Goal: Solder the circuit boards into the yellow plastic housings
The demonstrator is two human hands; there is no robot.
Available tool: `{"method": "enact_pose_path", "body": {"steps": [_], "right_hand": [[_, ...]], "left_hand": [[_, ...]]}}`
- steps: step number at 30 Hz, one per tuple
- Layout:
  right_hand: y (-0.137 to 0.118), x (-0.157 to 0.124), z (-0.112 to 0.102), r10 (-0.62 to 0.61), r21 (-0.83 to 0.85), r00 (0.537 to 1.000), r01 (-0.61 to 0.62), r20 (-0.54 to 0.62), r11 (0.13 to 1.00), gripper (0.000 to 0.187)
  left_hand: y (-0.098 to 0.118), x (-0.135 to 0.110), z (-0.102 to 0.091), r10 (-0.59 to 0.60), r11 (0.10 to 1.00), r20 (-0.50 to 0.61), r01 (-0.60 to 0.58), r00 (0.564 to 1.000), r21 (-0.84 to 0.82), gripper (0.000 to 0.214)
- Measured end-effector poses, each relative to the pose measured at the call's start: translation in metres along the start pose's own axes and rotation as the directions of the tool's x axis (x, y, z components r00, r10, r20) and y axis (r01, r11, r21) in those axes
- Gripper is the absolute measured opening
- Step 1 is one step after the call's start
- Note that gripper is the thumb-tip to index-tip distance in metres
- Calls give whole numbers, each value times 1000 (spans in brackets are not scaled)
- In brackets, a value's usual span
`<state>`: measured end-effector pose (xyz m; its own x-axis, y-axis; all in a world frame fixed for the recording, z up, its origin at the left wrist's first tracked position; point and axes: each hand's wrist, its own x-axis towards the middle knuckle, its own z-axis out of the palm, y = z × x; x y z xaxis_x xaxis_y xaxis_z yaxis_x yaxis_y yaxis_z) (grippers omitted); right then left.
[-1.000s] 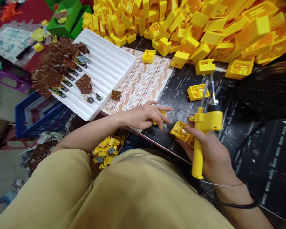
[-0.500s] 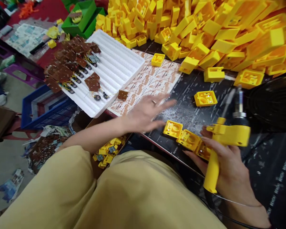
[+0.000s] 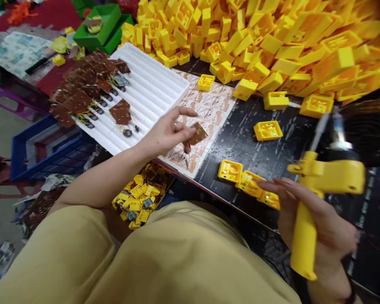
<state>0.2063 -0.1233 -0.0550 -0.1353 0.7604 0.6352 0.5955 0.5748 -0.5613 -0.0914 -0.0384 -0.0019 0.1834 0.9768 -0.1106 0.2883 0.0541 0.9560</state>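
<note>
— Left hand [image 3: 163,136] first: what do you get from the head view?

— I have it over the patterned sheet [image 3: 213,103], thumb and fingers pinching a small brown circuit board [image 3: 198,133]. Something thin, perhaps wires [image 3: 186,146], hangs just below the board; it's too small for me to be sure.

— And the right hand [image 3: 327,228]?

— I see it wrapped around the handle of a yellow soldering gun [image 3: 338,175], thumb and finger stretched forward. The gun's metal tip points away from the person, towards a dark round grille [image 3: 376,139].

— Is that hand on the yellow cases [image 3: 248,183]?

— Its fingertips overlap them from where I'm watching; I can't tell whether they touch. Three lie in a row by the near edge of the black worktop [image 3: 231,143], hollow sides up, the rightmost partly hidden by the hand. Another single case [image 3: 268,130] sits farther back.

— What's around all that?

— Left of the sheet I have a white ribbed tray [image 3: 155,80] with a pile of brown boards [image 3: 79,90] along its far-left side. At the back, a big heap of yellow cases [image 3: 285,67] spreads across. Below the worktop's edge I make out more yellow pieces [image 3: 139,196].
</note>
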Motion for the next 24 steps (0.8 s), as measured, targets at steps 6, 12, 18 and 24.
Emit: {"method": "enact_pose_path", "body": {"steps": [6, 12, 18, 24], "right_hand": [[-22, 18, 10, -66, 117, 990, 51, 127, 992, 45], [-22, 21, 7, 13, 56, 999, -11, -43, 998, 41], [-27, 22, 13, -2, -2, 998, 2, -67, 1000, 42], [-30, 17, 13, 23, 63, 999, -20, -48, 998, 43]], "left_hand": [[-5, 0, 79, -174, 720, 690, 569, 702, -397, 29], [0, -10, 79, -59, 927, 504, 234, 862, -292, 53], [9, -12, 96, 100, 945, 214, -26, 972, -326, 41], [3, -6, 108, -5, 848, 174, 97, 985, -521, 49]]}}
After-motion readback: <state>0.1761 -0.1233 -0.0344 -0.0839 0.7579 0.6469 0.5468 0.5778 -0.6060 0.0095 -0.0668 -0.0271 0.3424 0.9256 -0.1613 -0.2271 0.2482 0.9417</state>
